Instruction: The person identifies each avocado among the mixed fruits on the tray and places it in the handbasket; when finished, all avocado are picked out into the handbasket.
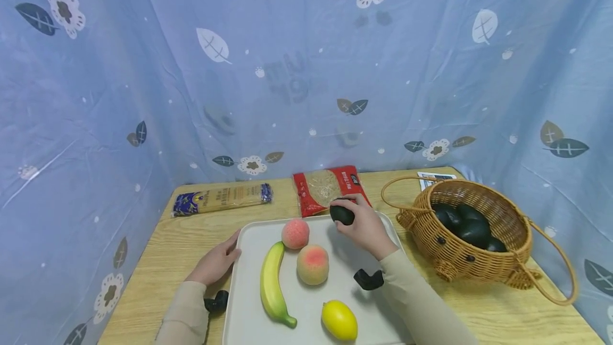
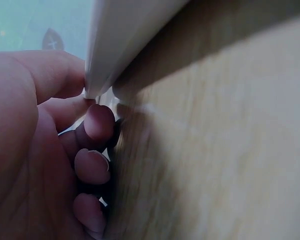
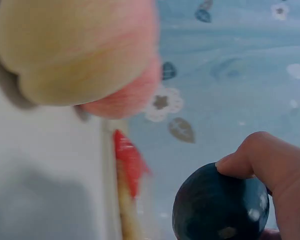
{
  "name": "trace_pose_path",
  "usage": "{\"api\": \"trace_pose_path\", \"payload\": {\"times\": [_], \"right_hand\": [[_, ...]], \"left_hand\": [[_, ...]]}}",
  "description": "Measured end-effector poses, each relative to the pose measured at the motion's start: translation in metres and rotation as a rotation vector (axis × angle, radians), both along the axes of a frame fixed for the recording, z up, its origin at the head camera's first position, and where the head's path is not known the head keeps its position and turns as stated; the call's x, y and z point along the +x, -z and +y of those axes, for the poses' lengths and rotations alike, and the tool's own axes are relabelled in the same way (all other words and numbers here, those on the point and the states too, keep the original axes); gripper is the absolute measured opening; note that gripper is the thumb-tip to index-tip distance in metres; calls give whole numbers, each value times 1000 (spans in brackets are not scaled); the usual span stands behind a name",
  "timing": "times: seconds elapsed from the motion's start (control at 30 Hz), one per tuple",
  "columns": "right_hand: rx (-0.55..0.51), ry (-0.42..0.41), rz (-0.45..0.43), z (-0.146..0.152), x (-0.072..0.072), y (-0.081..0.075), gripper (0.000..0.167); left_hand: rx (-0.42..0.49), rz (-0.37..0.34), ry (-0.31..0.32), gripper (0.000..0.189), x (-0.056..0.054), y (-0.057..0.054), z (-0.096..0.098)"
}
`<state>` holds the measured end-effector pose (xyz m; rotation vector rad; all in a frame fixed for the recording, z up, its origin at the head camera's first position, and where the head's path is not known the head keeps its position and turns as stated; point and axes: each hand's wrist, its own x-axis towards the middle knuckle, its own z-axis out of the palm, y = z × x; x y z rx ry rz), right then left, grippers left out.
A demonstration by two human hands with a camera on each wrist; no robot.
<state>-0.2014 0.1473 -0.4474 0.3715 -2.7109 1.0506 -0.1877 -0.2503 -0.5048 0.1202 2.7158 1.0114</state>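
Note:
In the head view my right hand [image 1: 365,226] grips a dark green avocado [image 1: 342,214] above the far right part of the white tray [image 1: 249,292]. The right wrist view shows the thumb pressed on the smooth avocado [image 3: 215,205]. Beside the tray's left edge is my left hand [image 1: 216,261]. In the left wrist view, thumb and forefinger meet the tray rim [image 2: 97,45], and the other fingers [image 2: 92,166] curl near the table. On the tray lie a banana [image 1: 272,284], a pinkish peach [image 1: 295,233], a larger peach [image 1: 313,265] and a lemon [image 1: 339,320].
At right stands a wicker basket [image 1: 460,254] with raised handles, holding several dark avocados [image 1: 471,228]. Behind the tray lie a red food packet [image 1: 325,188] and a long pasta packet [image 1: 222,199]. A patterned blue curtain [image 1: 306,68] hangs around the wooden table [image 1: 158,276].

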Motion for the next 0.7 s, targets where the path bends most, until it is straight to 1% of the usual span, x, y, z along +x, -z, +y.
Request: {"api": "trace_pose_path", "payload": {"times": [0.1, 0.3, 0.57, 0.7], "right_hand": [[-14, 33, 46, 6, 8, -11, 49], [-41, 73, 107, 20, 24, -34, 48], [10, 163, 213, 40, 43, -56, 45], [21, 233, 276, 53, 53, -65, 45]], "left_hand": [[2, -8, -1, 64, 0, 0, 0], [2, -4, 8, 64, -1, 0, -1], [0, -7, 16, 64, 1, -4, 0], [5, -13, 15, 64, 1, -8, 2]]}}
